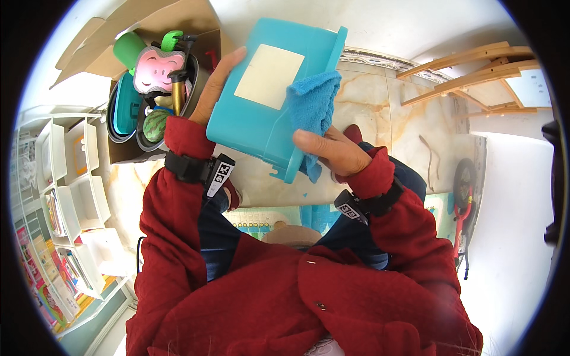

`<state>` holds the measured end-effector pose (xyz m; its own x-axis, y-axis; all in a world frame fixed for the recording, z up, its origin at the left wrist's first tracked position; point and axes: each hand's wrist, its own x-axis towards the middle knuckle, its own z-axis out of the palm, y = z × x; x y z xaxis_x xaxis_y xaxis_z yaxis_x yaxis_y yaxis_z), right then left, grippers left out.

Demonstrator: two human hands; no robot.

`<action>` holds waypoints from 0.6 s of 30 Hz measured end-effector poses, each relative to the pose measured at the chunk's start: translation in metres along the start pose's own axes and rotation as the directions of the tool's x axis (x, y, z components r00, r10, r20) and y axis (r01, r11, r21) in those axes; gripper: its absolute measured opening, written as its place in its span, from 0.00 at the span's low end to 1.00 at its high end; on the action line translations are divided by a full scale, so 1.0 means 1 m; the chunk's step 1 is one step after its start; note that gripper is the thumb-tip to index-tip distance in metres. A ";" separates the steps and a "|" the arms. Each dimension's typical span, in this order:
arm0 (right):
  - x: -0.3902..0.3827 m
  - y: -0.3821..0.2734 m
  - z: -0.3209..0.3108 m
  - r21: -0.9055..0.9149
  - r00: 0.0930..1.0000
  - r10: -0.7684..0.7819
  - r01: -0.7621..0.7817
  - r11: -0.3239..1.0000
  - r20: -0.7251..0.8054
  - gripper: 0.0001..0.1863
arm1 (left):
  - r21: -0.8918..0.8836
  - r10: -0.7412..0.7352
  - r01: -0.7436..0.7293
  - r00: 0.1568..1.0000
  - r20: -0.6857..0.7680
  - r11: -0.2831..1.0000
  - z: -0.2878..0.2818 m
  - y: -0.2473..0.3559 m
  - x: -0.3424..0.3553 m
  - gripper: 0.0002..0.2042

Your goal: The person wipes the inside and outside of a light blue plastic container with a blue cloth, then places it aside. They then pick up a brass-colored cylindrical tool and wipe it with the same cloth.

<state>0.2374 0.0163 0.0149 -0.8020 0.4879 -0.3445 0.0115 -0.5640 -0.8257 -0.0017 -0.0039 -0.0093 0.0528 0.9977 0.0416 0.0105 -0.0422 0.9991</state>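
Note:
A teal plastic box (237, 121) with a blank cream label on its side is held up, tilted, in front of me. My left hand (218, 83) grips its left end; the thumb lies along the near face and the other fingers are hidden behind it. At the box's right side, my right hand (335, 151) is closed on a blue cloth (314, 101), which lies against the box near its rim. The cloth's lower corner hangs below my right thumb.
At the upper left, an open cardboard box (172, 18) holds dark tubs, a pink smiling-face item (157, 70) and a green-striped ball (155, 124). White shelves (77, 204) with books stand left. Wooden folding furniture (475, 83) leans at the upper right; a red-and-black wheeled thing (463, 204) is below.

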 end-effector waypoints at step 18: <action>0.018 -0.044 -0.065 0.195 0.768 -0.384 0.539 0.819 -0.512 0.20 | -0.254 -0.277 0.281 0.959 0.053 0.925 0.032 -0.011 0.015 0.42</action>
<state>0.2615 0.0931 0.0163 -0.3152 0.9326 -0.1758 -0.5394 -0.3285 -0.7753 0.0305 0.0103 -0.0196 0.1005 0.9662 -0.2375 -0.2295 0.2548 0.9394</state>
